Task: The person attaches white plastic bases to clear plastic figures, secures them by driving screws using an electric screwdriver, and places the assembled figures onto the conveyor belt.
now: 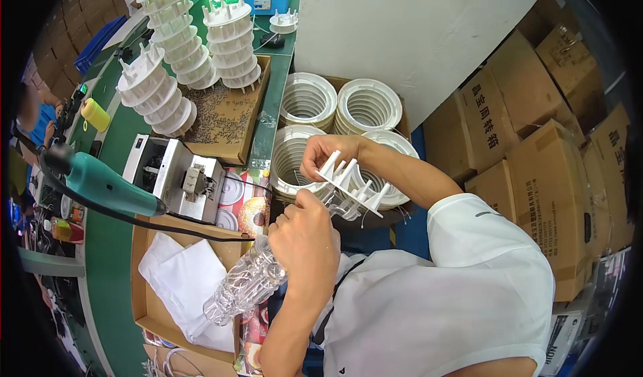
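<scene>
My right hand point(331, 155) is closed on the edge of a white plastic disc with upright prongs point(355, 184), held tilted. Just below it my left hand point(305, 233) is closed, knuckles up, over a bundle of clear plastic pieces point(244, 286) that sticks out toward the lower left. Another clear piece point(343, 208) shows right under the white disc; whether it is joined to the disc I cannot tell. The left fingertips are largely hidden.
Stacks of white rings point(308, 99) stand in a box beyond my hands. On the green bench point(110, 256) are towers of pronged discs point(231, 45), a tray of screws point(221, 119), a metal device point(177, 179) and a teal electric screwdriver point(110, 183). Cartons point(542, 196) line the right.
</scene>
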Available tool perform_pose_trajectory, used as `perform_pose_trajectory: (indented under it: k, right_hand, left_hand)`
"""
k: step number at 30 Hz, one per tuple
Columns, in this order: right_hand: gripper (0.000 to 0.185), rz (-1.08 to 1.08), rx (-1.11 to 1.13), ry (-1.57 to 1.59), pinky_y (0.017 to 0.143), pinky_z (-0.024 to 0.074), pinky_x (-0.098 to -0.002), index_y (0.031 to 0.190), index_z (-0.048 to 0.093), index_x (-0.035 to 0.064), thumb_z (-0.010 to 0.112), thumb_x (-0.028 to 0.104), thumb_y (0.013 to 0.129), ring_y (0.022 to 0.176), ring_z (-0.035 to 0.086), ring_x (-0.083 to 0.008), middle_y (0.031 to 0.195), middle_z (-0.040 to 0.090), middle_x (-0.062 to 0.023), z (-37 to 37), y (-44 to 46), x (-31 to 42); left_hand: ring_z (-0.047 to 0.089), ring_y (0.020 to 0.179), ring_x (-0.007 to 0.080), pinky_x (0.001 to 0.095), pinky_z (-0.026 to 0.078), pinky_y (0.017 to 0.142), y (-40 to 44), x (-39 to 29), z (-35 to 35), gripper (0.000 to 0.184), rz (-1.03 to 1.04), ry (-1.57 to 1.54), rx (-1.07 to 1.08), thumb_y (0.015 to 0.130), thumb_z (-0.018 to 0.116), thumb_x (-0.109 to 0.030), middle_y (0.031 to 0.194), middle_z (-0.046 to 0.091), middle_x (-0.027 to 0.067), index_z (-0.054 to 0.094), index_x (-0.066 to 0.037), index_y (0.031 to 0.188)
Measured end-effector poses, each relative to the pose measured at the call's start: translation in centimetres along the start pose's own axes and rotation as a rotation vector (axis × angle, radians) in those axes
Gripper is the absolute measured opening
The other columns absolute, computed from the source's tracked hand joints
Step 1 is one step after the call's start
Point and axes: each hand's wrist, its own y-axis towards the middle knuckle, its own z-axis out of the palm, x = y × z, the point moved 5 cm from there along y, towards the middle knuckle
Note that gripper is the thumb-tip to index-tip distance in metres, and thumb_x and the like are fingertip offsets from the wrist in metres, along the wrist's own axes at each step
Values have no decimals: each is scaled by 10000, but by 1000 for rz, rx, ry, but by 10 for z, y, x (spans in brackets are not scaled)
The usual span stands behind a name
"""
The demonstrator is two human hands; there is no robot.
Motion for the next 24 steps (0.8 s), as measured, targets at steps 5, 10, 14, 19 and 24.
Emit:
perform_pose_trajectory:
  k: [5, 10, 14, 19, 24]
  right_hand:
    - [338, 46, -11, -12, 522, 367, -225, 711, 613, -3, 832, 253, 684, 608, 488, -113, 664, 547, -50, 0, 3, -2]
    - [320, 20, -1, -35, 525, 364, -237, 703, 604, -6, 829, 219, 674, 608, 490, -121, 667, 550, -58, 4, 7, 1]
    - [276, -38, -132, 35, 588, 419, -246, 781, 621, -38, 788, 125, 633, 670, 548, -123, 755, 605, -82, 5, 6, 7]
    - [369, -105, -57, 41, 676, 512, -258, 956, 653, -90, 756, 93, 652, 762, 647, -143, 865, 679, -111, 24, 33, 39]
    - [553, -180, -225, -147, 487, 391, -192, 1032, 604, -55, 525, 474, 895, 567, 507, -73, 707, 574, -31, 32, 80, 78]
  left_hand:
    - [656, 599, 209, 289, 510, 565, 2, 3, -2, 213, -22, -85, 79, 656, 683, -87, 643, 617, 72, 517, -53, 784]
    - [655, 575, 229, 318, 518, 549, 0, 9, -3, 196, -45, -132, 54, 657, 669, -83, 626, 617, 86, 516, -52, 775]
    - [651, 561, 257, 354, 517, 523, 0, 18, -16, 179, -58, -219, -9, 659, 657, -87, 608, 614, 109, 518, -49, 766]
    - [630, 558, 331, 432, 494, 515, -8, 41, -47, 212, -131, -315, -98, 670, 663, -130, 613, 616, 159, 506, -37, 778]
    - [613, 625, 386, 454, 474, 570, -42, 92, -79, 343, -139, -583, -249, 648, 736, -200, 658, 601, 207, 528, -25, 856]
